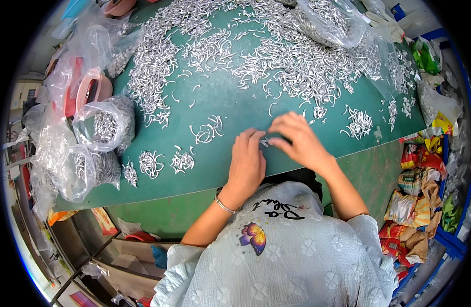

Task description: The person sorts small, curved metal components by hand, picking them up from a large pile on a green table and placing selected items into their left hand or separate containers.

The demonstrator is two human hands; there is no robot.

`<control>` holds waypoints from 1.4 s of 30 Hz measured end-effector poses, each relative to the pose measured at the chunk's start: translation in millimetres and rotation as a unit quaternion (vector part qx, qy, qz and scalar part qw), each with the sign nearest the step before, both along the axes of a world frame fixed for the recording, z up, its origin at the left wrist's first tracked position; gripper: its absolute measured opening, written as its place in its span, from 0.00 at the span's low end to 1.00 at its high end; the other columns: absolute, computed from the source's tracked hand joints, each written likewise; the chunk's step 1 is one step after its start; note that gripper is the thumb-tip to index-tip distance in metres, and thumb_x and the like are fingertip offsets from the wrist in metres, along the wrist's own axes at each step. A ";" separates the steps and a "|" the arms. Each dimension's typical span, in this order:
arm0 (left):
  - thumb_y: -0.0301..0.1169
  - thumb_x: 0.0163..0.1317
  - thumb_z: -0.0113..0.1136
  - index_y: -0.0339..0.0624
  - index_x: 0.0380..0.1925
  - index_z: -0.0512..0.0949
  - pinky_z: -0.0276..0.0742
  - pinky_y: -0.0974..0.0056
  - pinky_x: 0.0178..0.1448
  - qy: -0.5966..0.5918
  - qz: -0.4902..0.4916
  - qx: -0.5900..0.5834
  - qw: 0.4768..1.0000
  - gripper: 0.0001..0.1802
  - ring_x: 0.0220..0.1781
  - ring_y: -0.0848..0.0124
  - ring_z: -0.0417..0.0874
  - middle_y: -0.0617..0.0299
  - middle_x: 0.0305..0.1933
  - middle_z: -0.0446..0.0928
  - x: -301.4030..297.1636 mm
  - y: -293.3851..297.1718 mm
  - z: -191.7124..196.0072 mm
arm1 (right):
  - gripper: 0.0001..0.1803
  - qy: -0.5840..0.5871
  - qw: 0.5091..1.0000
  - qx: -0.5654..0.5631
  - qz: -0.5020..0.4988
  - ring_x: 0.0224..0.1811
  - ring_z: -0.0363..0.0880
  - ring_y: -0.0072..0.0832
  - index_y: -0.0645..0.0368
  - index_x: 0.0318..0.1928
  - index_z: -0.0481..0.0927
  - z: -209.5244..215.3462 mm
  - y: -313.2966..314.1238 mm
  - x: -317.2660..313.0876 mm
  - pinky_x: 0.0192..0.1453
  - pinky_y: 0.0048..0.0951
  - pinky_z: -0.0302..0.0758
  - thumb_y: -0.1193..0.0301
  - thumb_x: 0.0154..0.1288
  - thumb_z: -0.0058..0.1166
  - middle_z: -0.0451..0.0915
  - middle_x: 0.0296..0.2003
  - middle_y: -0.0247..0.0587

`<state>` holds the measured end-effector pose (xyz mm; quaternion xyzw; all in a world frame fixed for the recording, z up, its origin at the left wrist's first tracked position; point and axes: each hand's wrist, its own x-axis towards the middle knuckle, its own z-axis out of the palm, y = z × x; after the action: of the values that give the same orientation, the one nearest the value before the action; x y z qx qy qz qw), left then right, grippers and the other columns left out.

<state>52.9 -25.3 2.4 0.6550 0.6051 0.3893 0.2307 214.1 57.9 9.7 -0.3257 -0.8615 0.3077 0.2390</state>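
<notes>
My left hand is near the front edge of the green table, its fingers bent together and pointing away from me. A few small silver curved metal pieces show by its fingertips; whether it grips one is hidden. Just to the right, my right hand hovers over the same spot, slightly blurred, with thumb and fingers apart and nothing visible between them. A loose cluster of the same curved pieces lies to the left of my hands. Small heaps of them sit nearer the left front edge.
A big spread of silver pieces covers the far side of the table. Clear plastic bags of pieces and pink baskets stand at left. Another bag lies far right. Colourful packages fill a blue rack beyond the right edge.
</notes>
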 end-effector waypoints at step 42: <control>0.19 0.56 0.62 0.37 0.40 0.78 0.72 0.58 0.48 0.041 -0.033 0.004 0.999 0.11 0.44 0.56 0.76 0.54 0.42 0.74 -3.4 -7.6 -6.3 | 0.10 -0.132 0.969 0.146 -0.152 0.48 0.69 0.36 0.58 0.38 0.79 10.4 -6.2 33.7 0.52 0.38 0.63 0.75 0.54 0.63 0.74 0.43 0.34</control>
<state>49.5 -32.9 -3.9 0.6911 0.5906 0.3567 0.2154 247.8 51.7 20.0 -0.4521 -0.8614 0.0933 0.2118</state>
